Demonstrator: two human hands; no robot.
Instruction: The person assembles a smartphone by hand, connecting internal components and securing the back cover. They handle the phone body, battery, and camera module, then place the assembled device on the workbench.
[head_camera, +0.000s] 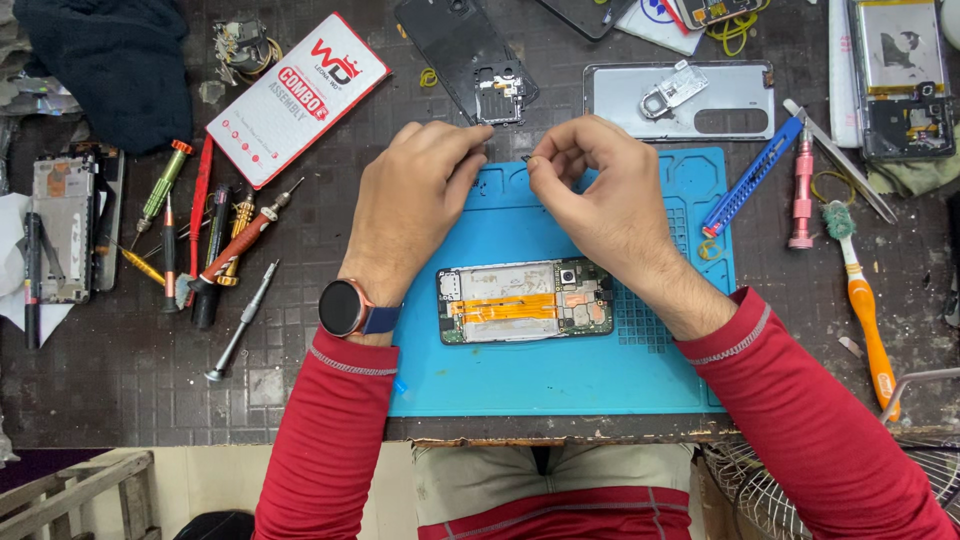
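Red sleeves (330, 440) fill the near edge, one wrist wearing a round watch (342, 307). Just beyond them an opened phone (524, 301) lies flat on the blue mat (560, 375), its boards and an orange flex cable showing, between the two forearms and touched by neither hand.

Past the phone, over the far edge of the mat, the hands meet. The left hand (412, 205) has its fingers curled tight, thumb and forefinger pinched together; the right hand (605, 195) pinches the same way, facing it. A tiny dark part sits at the right fingertips (too small to say what it is), and whether the left hand holds anything cannot be told.

Just behind the hands on the dark worktop (130, 370) lie a black phone frame (468, 60) and a grey back cover (690, 100). To the right are a blue tool (752, 176), a pink driver (802, 190) and an orange-handled brush (862, 300). To the left lies a row of screwdrivers (215, 250), a red-and-white box (297, 96) and another opened phone (65, 228).
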